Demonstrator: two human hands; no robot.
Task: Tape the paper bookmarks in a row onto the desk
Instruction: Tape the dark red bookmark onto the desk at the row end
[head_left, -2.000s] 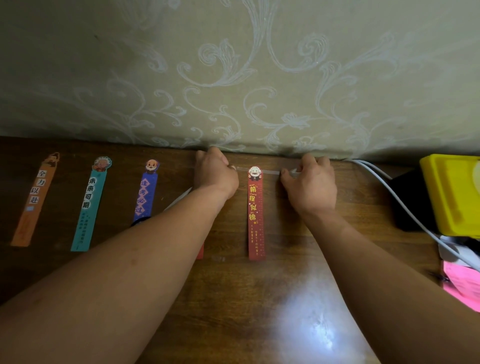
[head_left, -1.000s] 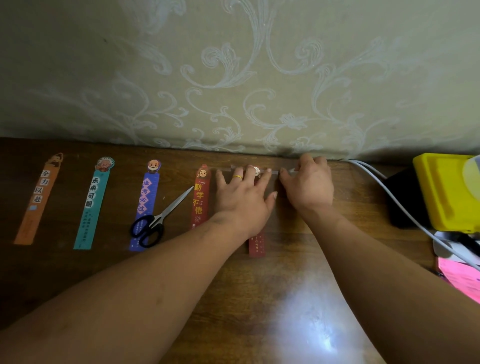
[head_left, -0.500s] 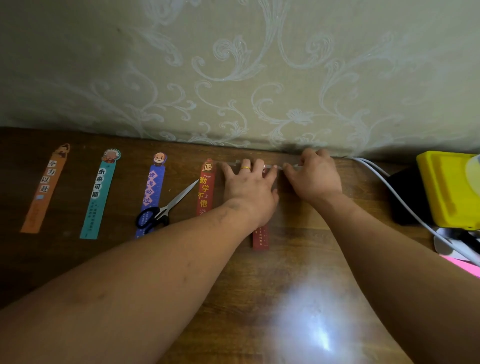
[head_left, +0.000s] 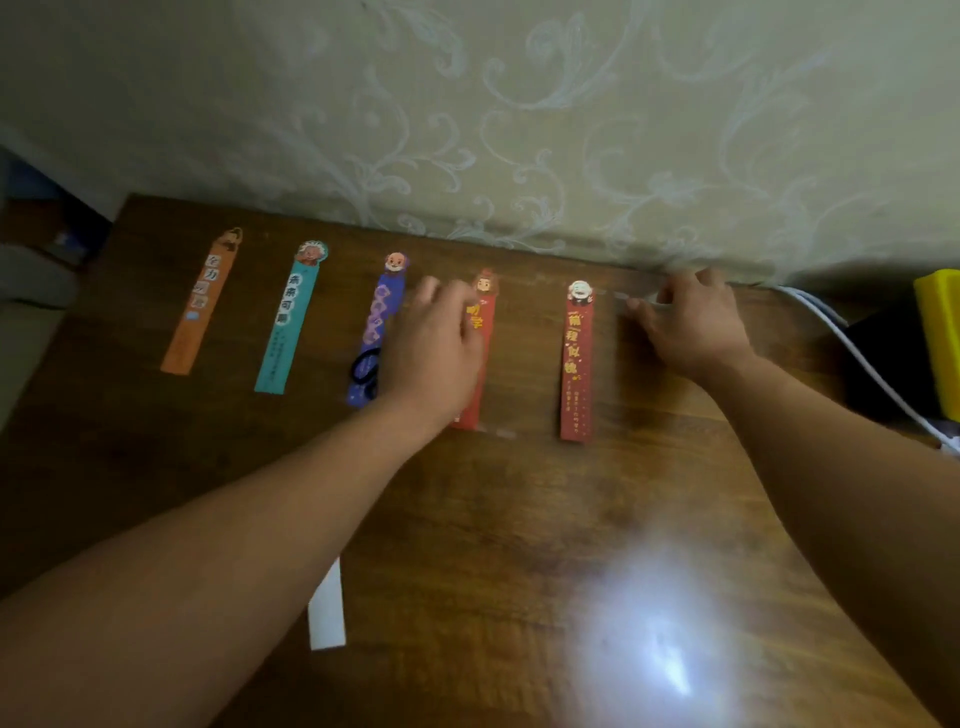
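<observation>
The desk (head_left: 519, 519) is dark brown with wood grain and a white glare patch. The wallpaper (head_left: 519, 130) is pale olive-beige with lighter scrolls. The orange bookmark (head_left: 200, 304) has white characters and a brown figure on top. The teal bookmark (head_left: 291, 322) has white characters and a white-haired head. The purple bookmark (head_left: 376, 332) carries lilac characters. The red bookmark (head_left: 485, 312) shows yellow characters, and the dark red bookmark (head_left: 577, 364) has gold ones. The tape (head_left: 636, 297) is a pale, glassy streak. The scissors (head_left: 363, 371) have black handles. The paper strip (head_left: 327, 613) and the cable (head_left: 857, 358) are white. The box (head_left: 940, 338) is yellow.
</observation>
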